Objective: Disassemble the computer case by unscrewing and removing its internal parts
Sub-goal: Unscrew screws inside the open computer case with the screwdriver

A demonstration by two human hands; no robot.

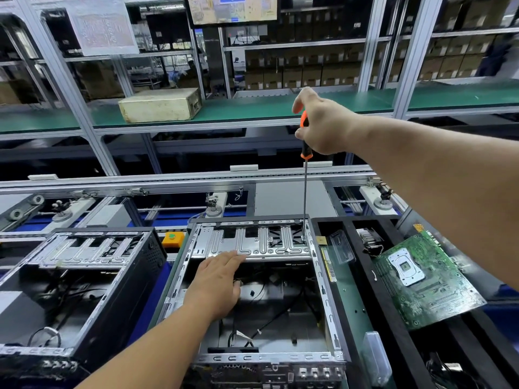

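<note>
Open computer case (pixel 323 279) lies centre of line, side panel off, cables loose inside. Right hand (pixel 323 127) raised high, grip wrapped round orange-black screwdriver (pixel 305 153); long shaft upright, tip at right end of silver drive cage (pixel 252 242) at case's far side. Left hand (pixel 216 284) flat, fingers straight, pressing cage's near edge. Green motherboard (pixel 424 279) rests tilted in black tray (pixel 351 279) to right. Second open case (pixel 81 287) left.

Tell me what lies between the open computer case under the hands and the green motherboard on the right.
In the head view: a RAM stick and a clear plastic cover.
</note>
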